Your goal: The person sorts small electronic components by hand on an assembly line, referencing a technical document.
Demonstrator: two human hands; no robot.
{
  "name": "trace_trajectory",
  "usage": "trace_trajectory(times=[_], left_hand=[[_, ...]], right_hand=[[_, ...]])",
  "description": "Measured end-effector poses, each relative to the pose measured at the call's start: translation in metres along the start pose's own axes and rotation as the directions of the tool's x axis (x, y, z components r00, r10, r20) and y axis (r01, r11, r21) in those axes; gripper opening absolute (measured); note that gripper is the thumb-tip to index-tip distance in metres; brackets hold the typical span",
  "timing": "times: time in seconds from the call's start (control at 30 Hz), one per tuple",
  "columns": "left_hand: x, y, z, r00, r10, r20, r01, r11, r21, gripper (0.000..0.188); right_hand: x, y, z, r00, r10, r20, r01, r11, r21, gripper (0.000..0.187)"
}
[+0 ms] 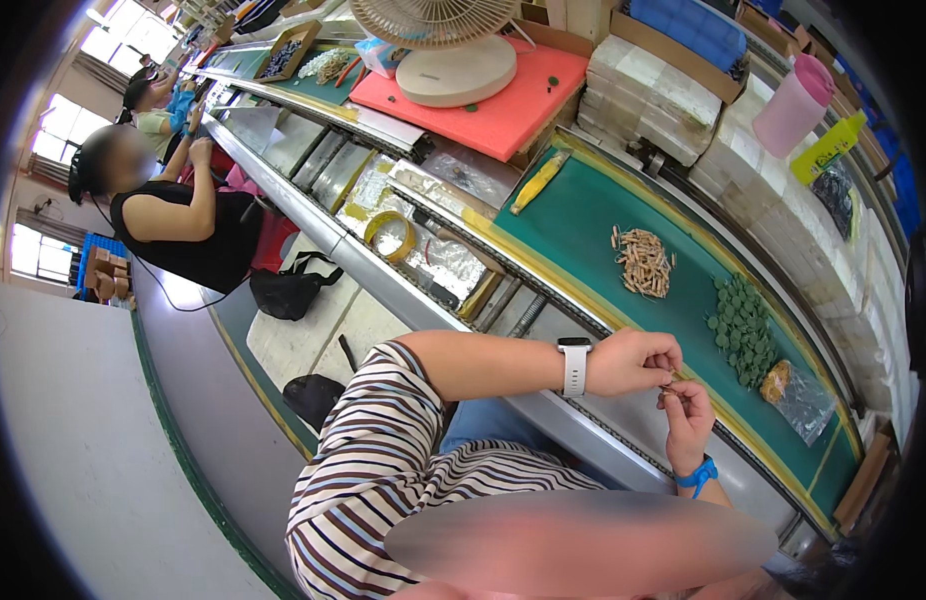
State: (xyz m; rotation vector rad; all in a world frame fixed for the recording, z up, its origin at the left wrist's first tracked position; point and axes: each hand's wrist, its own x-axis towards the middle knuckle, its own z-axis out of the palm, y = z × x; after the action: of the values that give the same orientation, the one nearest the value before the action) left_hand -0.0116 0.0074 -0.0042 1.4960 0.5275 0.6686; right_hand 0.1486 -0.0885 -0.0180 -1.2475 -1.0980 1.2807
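Observation:
My left hand (631, 363), below a white wristwatch (574, 366), is closed in a pinch. Close against it, my right hand (689, 412) pinches too, with a blue band (698, 476) round its wrist. Between the fingertips is something small and brownish, too tiny to make out. Beyond my hands, on the green belt (573, 220), lies a pile of small tan wooden clip-like pieces (643, 263). To its right is a heap of dark green leaf-shaped pieces (741, 330). Beside that heap rests a clear plastic bag (805, 400) with golden-yellow bits at its mouth.
A yellow tool-like object (539, 183) lies at the belt's far left. A roll of yellow tape (390, 237) sits on the metal frame. Behind are a fan (455, 70) on a red board (543, 95), foam blocks (648, 100) and a pink jug (795, 105). A co-worker (183, 210) sits left.

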Motion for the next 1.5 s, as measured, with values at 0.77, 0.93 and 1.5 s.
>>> trace_trajectory(times=[0.77, 0.93, 1.5], left_hand=[[0.0025, 0.0025, -0.0032, 0.992, -0.104, 0.065, 0.101, 0.994, 0.04, 0.014], [0.0019, 0.0026, -0.0028, 0.99, -0.125, 0.058, 0.123, 0.992, 0.03, 0.014], [-0.0004, -0.0007, -0.0023, 0.979, -0.093, 0.184, 0.086, 0.995, 0.047, 0.012]], right_hand=[[0.0024, -0.0027, -0.0003, 0.993, 0.106, 0.043, -0.107, 0.994, 0.012, 0.007], [0.0061, -0.0004, -0.0013, 0.993, 0.116, 0.02, -0.114, 0.992, -0.053, 0.012], [0.0018, 0.002, -0.0038, 0.976, 0.129, 0.176, -0.105, 0.985, -0.141, 0.009]])
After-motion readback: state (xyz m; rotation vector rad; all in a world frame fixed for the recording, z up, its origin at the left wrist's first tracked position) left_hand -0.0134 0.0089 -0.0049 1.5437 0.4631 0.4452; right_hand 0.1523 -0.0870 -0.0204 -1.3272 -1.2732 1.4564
